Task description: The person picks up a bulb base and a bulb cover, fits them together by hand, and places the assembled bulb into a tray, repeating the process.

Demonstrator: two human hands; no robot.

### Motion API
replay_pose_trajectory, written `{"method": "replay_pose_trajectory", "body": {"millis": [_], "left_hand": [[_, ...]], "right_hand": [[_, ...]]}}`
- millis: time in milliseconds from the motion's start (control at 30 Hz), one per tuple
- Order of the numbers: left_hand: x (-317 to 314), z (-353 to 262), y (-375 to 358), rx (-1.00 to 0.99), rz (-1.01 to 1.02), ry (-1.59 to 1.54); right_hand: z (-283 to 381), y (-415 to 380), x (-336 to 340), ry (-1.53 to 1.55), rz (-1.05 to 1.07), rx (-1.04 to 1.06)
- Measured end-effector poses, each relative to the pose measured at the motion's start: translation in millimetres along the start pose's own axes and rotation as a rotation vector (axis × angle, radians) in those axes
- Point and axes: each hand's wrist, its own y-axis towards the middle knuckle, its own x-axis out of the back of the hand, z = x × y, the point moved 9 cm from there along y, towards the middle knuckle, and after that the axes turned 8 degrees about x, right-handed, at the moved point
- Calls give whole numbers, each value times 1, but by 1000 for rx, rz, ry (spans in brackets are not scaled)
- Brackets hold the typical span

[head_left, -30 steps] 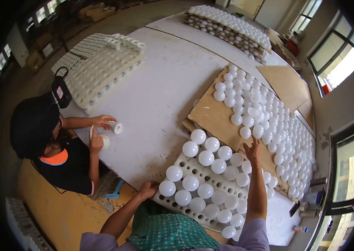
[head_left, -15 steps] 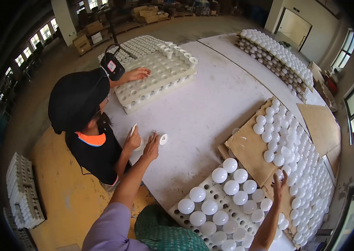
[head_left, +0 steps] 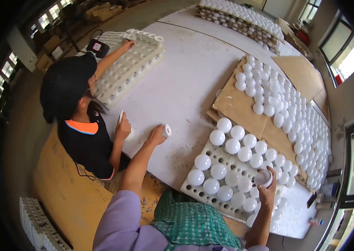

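left hand [head_left: 156,136] grips a bulb base [head_left: 167,130], right hand [head_left: 266,189] grips a dome [head_left: 263,177] over the bulb-filled tray [head_left: 193,167].

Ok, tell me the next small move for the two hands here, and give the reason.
Probably bring the two hands together over the table edge. The left hand grips a white base on the table, and the right hand holds a white dome above the perforated tray. The two parts are far apart, so closing that gap looks like the sensible move.
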Motion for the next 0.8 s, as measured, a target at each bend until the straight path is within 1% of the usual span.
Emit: {"method": "replay_pose_trajectory", "body": {"millis": [33, 100, 133, 167, 200, 233, 267, 300, 367, 433, 500, 533, 600, 633, 667, 800], "left_hand": [[-5, 4, -2, 58, -22, -120], [-18, 19, 0, 31, -41, -497], [-20, 8, -15, -4, 57, -835], [-6, -10, -35, -23, 151, -1175], [6, -27, -56, -21, 187, -1180], [18, -52, -81, -71, 338, -1374], [31, -74, -103, -120, 483, -1565], [40, -82, -120, -113, 492, -1571], [33, -122, -169, -222, 875, -1307], [27, -154, -205, -371, 930, -941], [16, -176, -226, -519, 944, -827], [15, -178, -228, -515, 928, -825], [3, -184, -240, -590, 978, -600], [2, -184, -239, -591, 978, -600], [0, -183, -240, -585, 1003, -564], [-3, -182, -242, -575, 1040, -492]], "right_hand": [[4, -7, -5, -105, 33, 20], [20, -16, -21, -187, 88, 10], [18, -18, -22, -200, 102, 38], [17, -20, -23, -213, 124, 73], [22, -21, -26, -182, 106, 95], [28, -21, -33, -148, 98, 123], [25, -23, -40, -88, 108, 86], [22, -26, -46, -115, 134, 51], [25, -31, -70, -155, 252, 49], [29, -36, -96, -143, 354, 59], [35, -42, -118, -217, 440, 157], [36, -47, -133, -227, 496, 159], [36, -52, -143, -241, 522, 136], [35, -54, -146, -257, 546, 109], [39, -55, -149, -276, 574, 149], [34, -58, -153, -296, 589, 141]]}}
